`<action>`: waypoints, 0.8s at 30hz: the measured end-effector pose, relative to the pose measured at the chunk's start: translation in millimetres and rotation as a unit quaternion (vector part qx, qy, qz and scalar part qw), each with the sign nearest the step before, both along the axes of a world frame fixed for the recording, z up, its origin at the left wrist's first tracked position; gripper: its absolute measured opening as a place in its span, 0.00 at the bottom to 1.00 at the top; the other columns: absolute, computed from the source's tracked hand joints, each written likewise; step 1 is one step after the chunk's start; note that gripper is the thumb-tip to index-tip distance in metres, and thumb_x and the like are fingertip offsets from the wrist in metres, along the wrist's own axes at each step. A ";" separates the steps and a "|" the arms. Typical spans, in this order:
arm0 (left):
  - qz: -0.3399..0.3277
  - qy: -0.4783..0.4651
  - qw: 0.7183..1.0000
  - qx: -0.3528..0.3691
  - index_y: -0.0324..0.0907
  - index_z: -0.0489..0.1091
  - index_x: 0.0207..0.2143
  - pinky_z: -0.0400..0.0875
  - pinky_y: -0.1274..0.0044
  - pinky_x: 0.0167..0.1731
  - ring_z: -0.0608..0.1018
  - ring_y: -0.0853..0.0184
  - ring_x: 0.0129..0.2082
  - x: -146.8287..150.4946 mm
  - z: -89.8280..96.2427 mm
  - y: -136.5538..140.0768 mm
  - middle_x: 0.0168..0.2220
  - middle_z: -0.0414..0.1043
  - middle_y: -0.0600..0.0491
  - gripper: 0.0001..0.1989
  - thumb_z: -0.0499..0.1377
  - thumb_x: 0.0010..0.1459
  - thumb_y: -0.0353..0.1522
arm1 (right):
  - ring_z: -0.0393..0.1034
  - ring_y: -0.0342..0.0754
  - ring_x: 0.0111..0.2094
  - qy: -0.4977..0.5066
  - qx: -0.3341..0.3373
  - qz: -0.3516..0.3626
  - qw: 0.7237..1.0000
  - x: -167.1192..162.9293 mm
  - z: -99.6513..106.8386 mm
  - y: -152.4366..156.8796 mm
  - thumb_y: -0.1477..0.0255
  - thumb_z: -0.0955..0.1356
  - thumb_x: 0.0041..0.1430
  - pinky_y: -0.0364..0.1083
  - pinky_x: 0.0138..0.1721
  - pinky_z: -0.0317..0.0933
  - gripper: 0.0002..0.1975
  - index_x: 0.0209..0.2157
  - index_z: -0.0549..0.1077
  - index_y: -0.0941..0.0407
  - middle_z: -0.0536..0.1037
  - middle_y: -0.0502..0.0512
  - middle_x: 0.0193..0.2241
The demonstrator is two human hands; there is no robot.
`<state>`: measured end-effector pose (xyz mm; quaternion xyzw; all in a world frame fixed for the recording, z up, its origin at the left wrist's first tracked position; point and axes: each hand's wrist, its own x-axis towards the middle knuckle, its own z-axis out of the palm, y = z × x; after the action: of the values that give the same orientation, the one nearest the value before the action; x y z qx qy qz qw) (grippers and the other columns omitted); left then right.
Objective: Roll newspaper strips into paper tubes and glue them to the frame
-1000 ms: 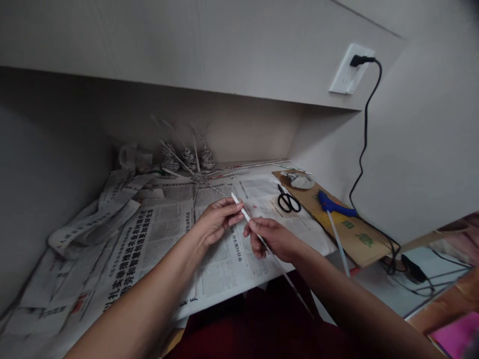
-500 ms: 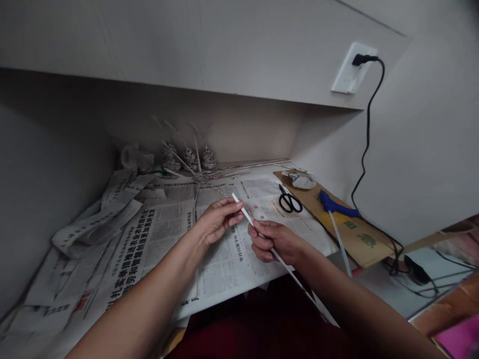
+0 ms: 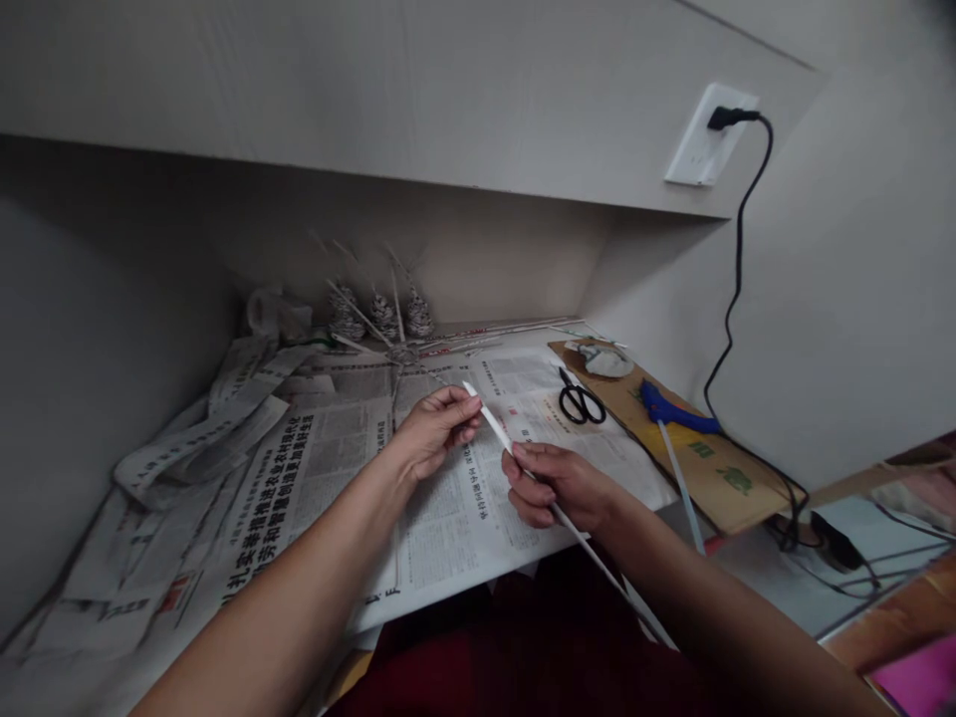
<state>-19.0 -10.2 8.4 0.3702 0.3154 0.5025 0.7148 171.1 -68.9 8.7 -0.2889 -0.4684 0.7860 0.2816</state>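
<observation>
A thin white rolled-paper stick (image 3: 494, 426) slants between my two hands above the newspaper. My left hand (image 3: 440, 426) pinches it close to its upper tip. Lower down, my right hand (image 3: 549, 483) has its fingers wrapped around the stick, whose long tail runs down toward my lap. Beyond my left hand lies a star-shaped piece of paper sticks (image 3: 401, 355), its arms spreading out from a small woven centre. Black-handled scissors (image 3: 581, 398) rest on the newspaper to the right, apart from both hands.
Printed newspaper (image 3: 440, 558) covers the table. Cut paper strips (image 3: 201, 438) are heaped at the left. Several small woven paper pieces (image 3: 382, 315) stand at the back. On cardboard (image 3: 717, 478) at the right lies a blue glue gun (image 3: 672, 410), its cord running to a wall socket (image 3: 712, 134).
My right hand has shifted slightly down and right along the stick, so the gap between my hands is a little wider. Both hands keep their hold.
</observation>
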 end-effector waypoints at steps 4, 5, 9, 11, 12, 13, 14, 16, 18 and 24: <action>0.000 0.071 0.995 0.075 0.38 0.72 0.26 0.68 0.84 0.20 0.73 0.73 0.23 -3.8 -1.7 4.4 0.23 0.71 0.54 0.15 0.71 0.41 0.39 | 0.53 0.40 0.13 0.050 -0.047 0.013 0.998 2.1 1.6 -2.9 0.61 0.62 0.62 0.41 0.18 0.47 0.13 0.29 0.62 0.55 0.53 0.40 0.11; 0.013 0.102 0.990 0.100 0.38 0.73 0.26 0.68 0.83 0.20 0.73 0.72 0.23 -5.4 -2.4 6.8 0.23 0.71 0.53 0.16 0.70 0.43 0.41 | 0.53 0.40 0.14 0.062 -0.051 0.016 0.997 2.1 1.2 -3.5 0.60 0.62 0.62 0.41 0.18 0.46 0.13 0.29 0.62 0.55 0.53 0.40 0.11; 0.082 0.193 0.965 0.155 0.37 0.75 0.24 0.65 0.82 0.18 0.72 0.71 0.22 -11.6 -4.5 15.5 0.22 0.71 0.50 0.25 0.61 0.47 0.53 | 0.53 0.40 0.14 0.081 -0.053 0.006 0.995 2.0 -1.0 -5.1 0.60 0.63 0.62 0.41 0.19 0.46 0.13 0.28 0.61 0.55 0.53 0.41 0.11; 0.063 0.176 0.974 0.129 0.35 0.77 0.26 0.66 0.81 0.18 0.73 0.69 0.22 -12.5 -3.5 15.6 0.23 0.72 0.47 0.31 0.56 0.49 0.57 | 0.53 0.40 0.14 0.076 -0.052 -0.001 0.996 2.0 -2.1 -5.4 0.60 0.62 0.62 0.41 0.19 0.46 0.14 0.28 0.61 0.54 0.53 0.41 0.11; 0.039 0.151 0.982 0.109 0.35 0.77 0.28 0.67 0.81 0.19 0.73 0.69 0.23 -12.1 -2.5 14.1 0.24 0.73 0.46 0.33 0.55 0.49 0.58 | 0.53 0.40 0.14 0.075 -0.051 -0.002 0.996 1.9 -2.8 -5.5 0.60 0.62 0.63 0.42 0.19 0.46 0.14 0.29 0.61 0.54 0.53 0.41 0.11; 0.011 0.123 0.988 0.093 0.35 0.77 0.29 0.67 0.81 0.20 0.74 0.69 0.24 -11.3 -1.3 11.9 0.26 0.74 0.45 0.32 0.57 0.48 0.57 | 0.53 0.40 0.14 0.075 -0.051 -0.001 0.996 1.8 -3.6 -5.4 0.60 0.61 0.63 0.42 0.19 0.46 0.14 0.29 0.61 0.54 0.53 0.41 0.11; -0.013 0.097 0.992 0.082 0.35 0.77 0.31 0.67 0.81 0.20 0.74 0.69 0.24 -10.2 -0.1 9.2 0.27 0.74 0.46 0.29 0.60 0.47 0.54 | 0.53 0.40 0.14 0.074 -0.051 -0.001 0.996 1.5 -4.7 -5.1 0.60 0.61 0.63 0.42 0.19 0.46 0.14 0.29 0.62 0.54 0.53 0.41 0.11; -0.042 0.067 0.994 0.073 0.36 0.77 0.33 0.66 0.83 0.21 0.74 0.71 0.25 -7.5 1.7 4.0 0.28 0.75 0.48 0.22 0.68 0.44 0.45 | 0.53 0.40 0.14 0.067 -0.053 0.001 0.996 0.3 -7.3 -4.3 0.59 0.62 0.62 0.42 0.18 0.46 0.14 0.30 0.62 0.55 0.53 0.41 0.12; -0.046 0.061 0.995 0.069 0.36 0.77 0.32 0.64 0.84 0.20 0.74 0.72 0.24 -5.4 2.1 1.2 0.26 0.73 0.51 0.17 0.71 0.42 0.38 | 0.54 0.40 0.14 0.059 -0.054 0.009 0.997 -2.1 -10.3 -3.3 0.58 0.62 0.62 0.41 0.17 0.46 0.14 0.30 0.63 0.55 0.54 0.41 0.12; 0.026 0.053 0.998 0.026 0.35 0.75 0.25 0.63 0.87 0.17 0.71 0.76 0.20 -6.3 -0.4 8.6 0.22 0.70 0.53 0.15 0.72 0.38 0.35 | 0.61 0.39 0.15 -0.069 0.041 -0.069 0.994 -11.2 -18.1 -4.6 0.55 0.63 0.61 0.40 0.16 0.50 0.18 0.35 0.67 0.56 0.63 0.43 0.17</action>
<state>-25.4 -1.6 7.9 0.4066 0.3492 0.5084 0.6740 159.9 -73.5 -9.4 -0.3624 -0.4976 0.7228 0.3141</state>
